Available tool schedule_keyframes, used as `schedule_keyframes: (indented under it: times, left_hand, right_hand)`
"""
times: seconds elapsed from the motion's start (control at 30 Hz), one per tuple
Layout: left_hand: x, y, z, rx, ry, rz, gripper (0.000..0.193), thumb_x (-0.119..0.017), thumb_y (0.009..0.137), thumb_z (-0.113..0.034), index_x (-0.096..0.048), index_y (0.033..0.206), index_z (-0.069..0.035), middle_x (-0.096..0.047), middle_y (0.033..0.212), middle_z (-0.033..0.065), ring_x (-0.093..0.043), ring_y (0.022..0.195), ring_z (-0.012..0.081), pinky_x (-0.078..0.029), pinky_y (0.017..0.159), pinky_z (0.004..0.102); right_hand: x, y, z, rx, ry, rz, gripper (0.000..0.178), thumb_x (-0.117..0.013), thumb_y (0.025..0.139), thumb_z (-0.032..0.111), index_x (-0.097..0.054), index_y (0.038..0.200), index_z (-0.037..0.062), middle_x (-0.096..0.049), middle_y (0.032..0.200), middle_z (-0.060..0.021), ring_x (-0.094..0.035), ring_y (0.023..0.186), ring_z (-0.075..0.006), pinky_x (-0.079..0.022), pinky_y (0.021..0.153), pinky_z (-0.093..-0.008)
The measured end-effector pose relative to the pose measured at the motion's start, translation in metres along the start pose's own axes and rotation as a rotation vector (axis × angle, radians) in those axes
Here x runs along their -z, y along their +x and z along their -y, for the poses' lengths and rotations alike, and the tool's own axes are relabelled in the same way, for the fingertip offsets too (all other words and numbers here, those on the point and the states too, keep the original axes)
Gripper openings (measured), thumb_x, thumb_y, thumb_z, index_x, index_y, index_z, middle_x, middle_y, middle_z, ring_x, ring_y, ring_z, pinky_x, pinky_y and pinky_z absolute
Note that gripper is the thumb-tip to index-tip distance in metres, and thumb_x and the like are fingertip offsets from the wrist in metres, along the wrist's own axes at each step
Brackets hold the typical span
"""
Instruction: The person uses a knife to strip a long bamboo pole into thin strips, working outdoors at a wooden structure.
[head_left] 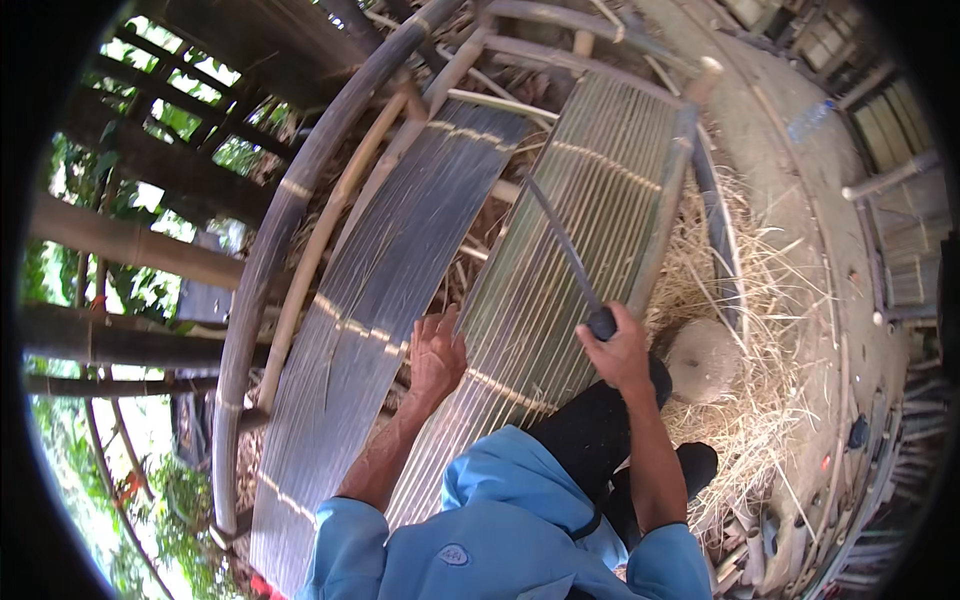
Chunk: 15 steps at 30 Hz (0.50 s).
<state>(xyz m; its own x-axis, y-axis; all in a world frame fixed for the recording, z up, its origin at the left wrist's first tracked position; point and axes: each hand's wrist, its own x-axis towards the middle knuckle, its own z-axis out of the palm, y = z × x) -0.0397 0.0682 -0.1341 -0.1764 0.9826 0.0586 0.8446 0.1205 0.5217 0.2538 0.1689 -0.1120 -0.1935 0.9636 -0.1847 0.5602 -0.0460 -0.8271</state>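
Note:
My right hand [618, 347] is closed around the dark handle of a long-bladed knife [562, 240]. The narrow blade slants up and left over a panel of thin bamboo strips [545, 270], bound across by pale ties. At the left edge of that panel, my left hand [437, 352] rests palm down, its fingers slightly bent and a little apart. I see nothing held in it, though its palm side is hidden. Left of this hand lies a second, greyer strip panel [385, 265], also crossed by pale ties.
A bamboo pole frame [300, 190] surrounds the panels. Pale shavings [765, 390] cover the ground at the right, around a round stump [703, 360]. A clear plastic bottle [810, 120] lies farther off. Cut bamboo pieces [755, 550] lie at the lower right.

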Motion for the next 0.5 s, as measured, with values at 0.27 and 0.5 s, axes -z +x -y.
schedule_keyframes:
  times: [0.27,0.5]
  left_hand:
    - [-0.013,-0.102,-0.031,0.209,0.168,-0.026,0.068,-0.073,0.086,-0.017,-0.047,0.146,0.001,-0.052,0.126,0.0264,-0.05,0.117,0.0439,-0.043,0.101,0.0549]
    - [0.016,-0.268,-0.001,0.655,0.215,-0.129,0.08,-0.07,0.09,-0.029,-0.033,0.155,-0.002,-0.044,0.14,0.0284,-0.04,0.132,0.048,-0.034,0.111,0.057]
  right_hand:
    - [0.049,0.017,-0.027,0.292,-0.235,0.153,0.03,-0.084,0.074,0.025,-0.072,0.097,0.0094,-0.071,0.085,-0.0132,-0.071,0.08,-0.0364,-0.056,0.07,-0.043]
    - [0.006,-0.004,-0.004,0.592,-0.394,0.664,0.04,-0.09,0.055,0.01,-0.067,0.088,0.0093,-0.066,0.091,-0.0074,-0.061,0.094,-0.0327,-0.051,0.08,-0.0443]
